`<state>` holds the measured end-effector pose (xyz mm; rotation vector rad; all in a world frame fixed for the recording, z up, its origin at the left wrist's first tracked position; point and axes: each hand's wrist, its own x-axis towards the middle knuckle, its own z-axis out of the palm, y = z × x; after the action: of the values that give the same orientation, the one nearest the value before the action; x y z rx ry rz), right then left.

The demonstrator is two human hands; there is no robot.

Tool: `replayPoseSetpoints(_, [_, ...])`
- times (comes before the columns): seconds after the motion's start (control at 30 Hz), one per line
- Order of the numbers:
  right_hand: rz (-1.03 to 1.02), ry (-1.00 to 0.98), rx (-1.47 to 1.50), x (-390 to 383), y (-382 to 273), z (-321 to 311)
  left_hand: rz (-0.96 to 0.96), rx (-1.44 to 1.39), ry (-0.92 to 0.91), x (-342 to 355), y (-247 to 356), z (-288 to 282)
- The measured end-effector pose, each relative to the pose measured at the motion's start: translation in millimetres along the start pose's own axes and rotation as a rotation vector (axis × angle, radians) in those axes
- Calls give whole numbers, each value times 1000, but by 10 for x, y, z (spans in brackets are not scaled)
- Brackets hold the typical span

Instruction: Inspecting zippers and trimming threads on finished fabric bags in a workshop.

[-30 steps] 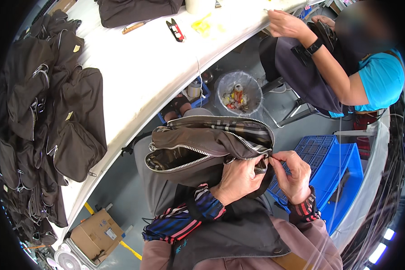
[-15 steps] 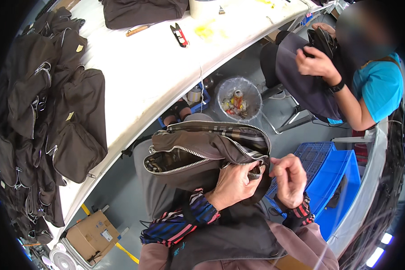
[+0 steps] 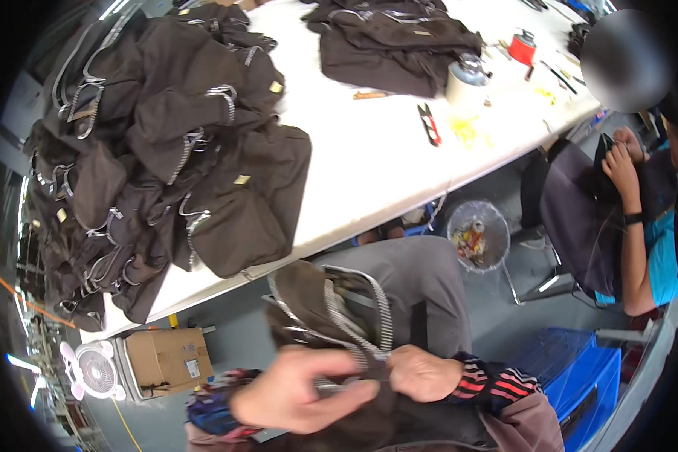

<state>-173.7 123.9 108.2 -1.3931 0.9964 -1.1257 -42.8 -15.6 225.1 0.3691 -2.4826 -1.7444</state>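
Observation:
A dark brown fabric bag [image 3: 298, 290] with silver-toothed zippers lies across my lap, its zippered openings gaping. My right hand [image 3: 427, 374] is closed in a fist at the near end of the bag, gripping its edge by the zipper's end. Blurred by motion, my left hand [image 3: 301, 388] hovers in front of the bag with thumb and fingers apart, and nothing shows between them. The zipper end next to the right fist is partly hidden by the fingers.
A heap of similar dark bags [image 3: 203, 135] covers the left of the white table [image 3: 361, 173]. Red-handled thread snips [image 3: 429, 124] and a pump bottle [image 3: 467, 79] lie beyond. A bin [image 3: 478, 237], a blue crate [image 3: 580, 384], a carton [image 3: 169, 359] and a co-worker [image 3: 640, 218] are around me.
The view has swung left. The bag has turned and shifted left on my lap. My left hand has come off it, and my right hand now grips its end.

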Motion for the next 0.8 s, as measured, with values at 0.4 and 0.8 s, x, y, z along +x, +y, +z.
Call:
replayPoseSetpoints(0.4, [128,322,29,1160,-42,-491,51,241,26,806,-441,-948])
replayPoseSetpoints(0.8, [249,874,-1253,797,334,-2501,-213,-70,-204,1677,-1312,-667])
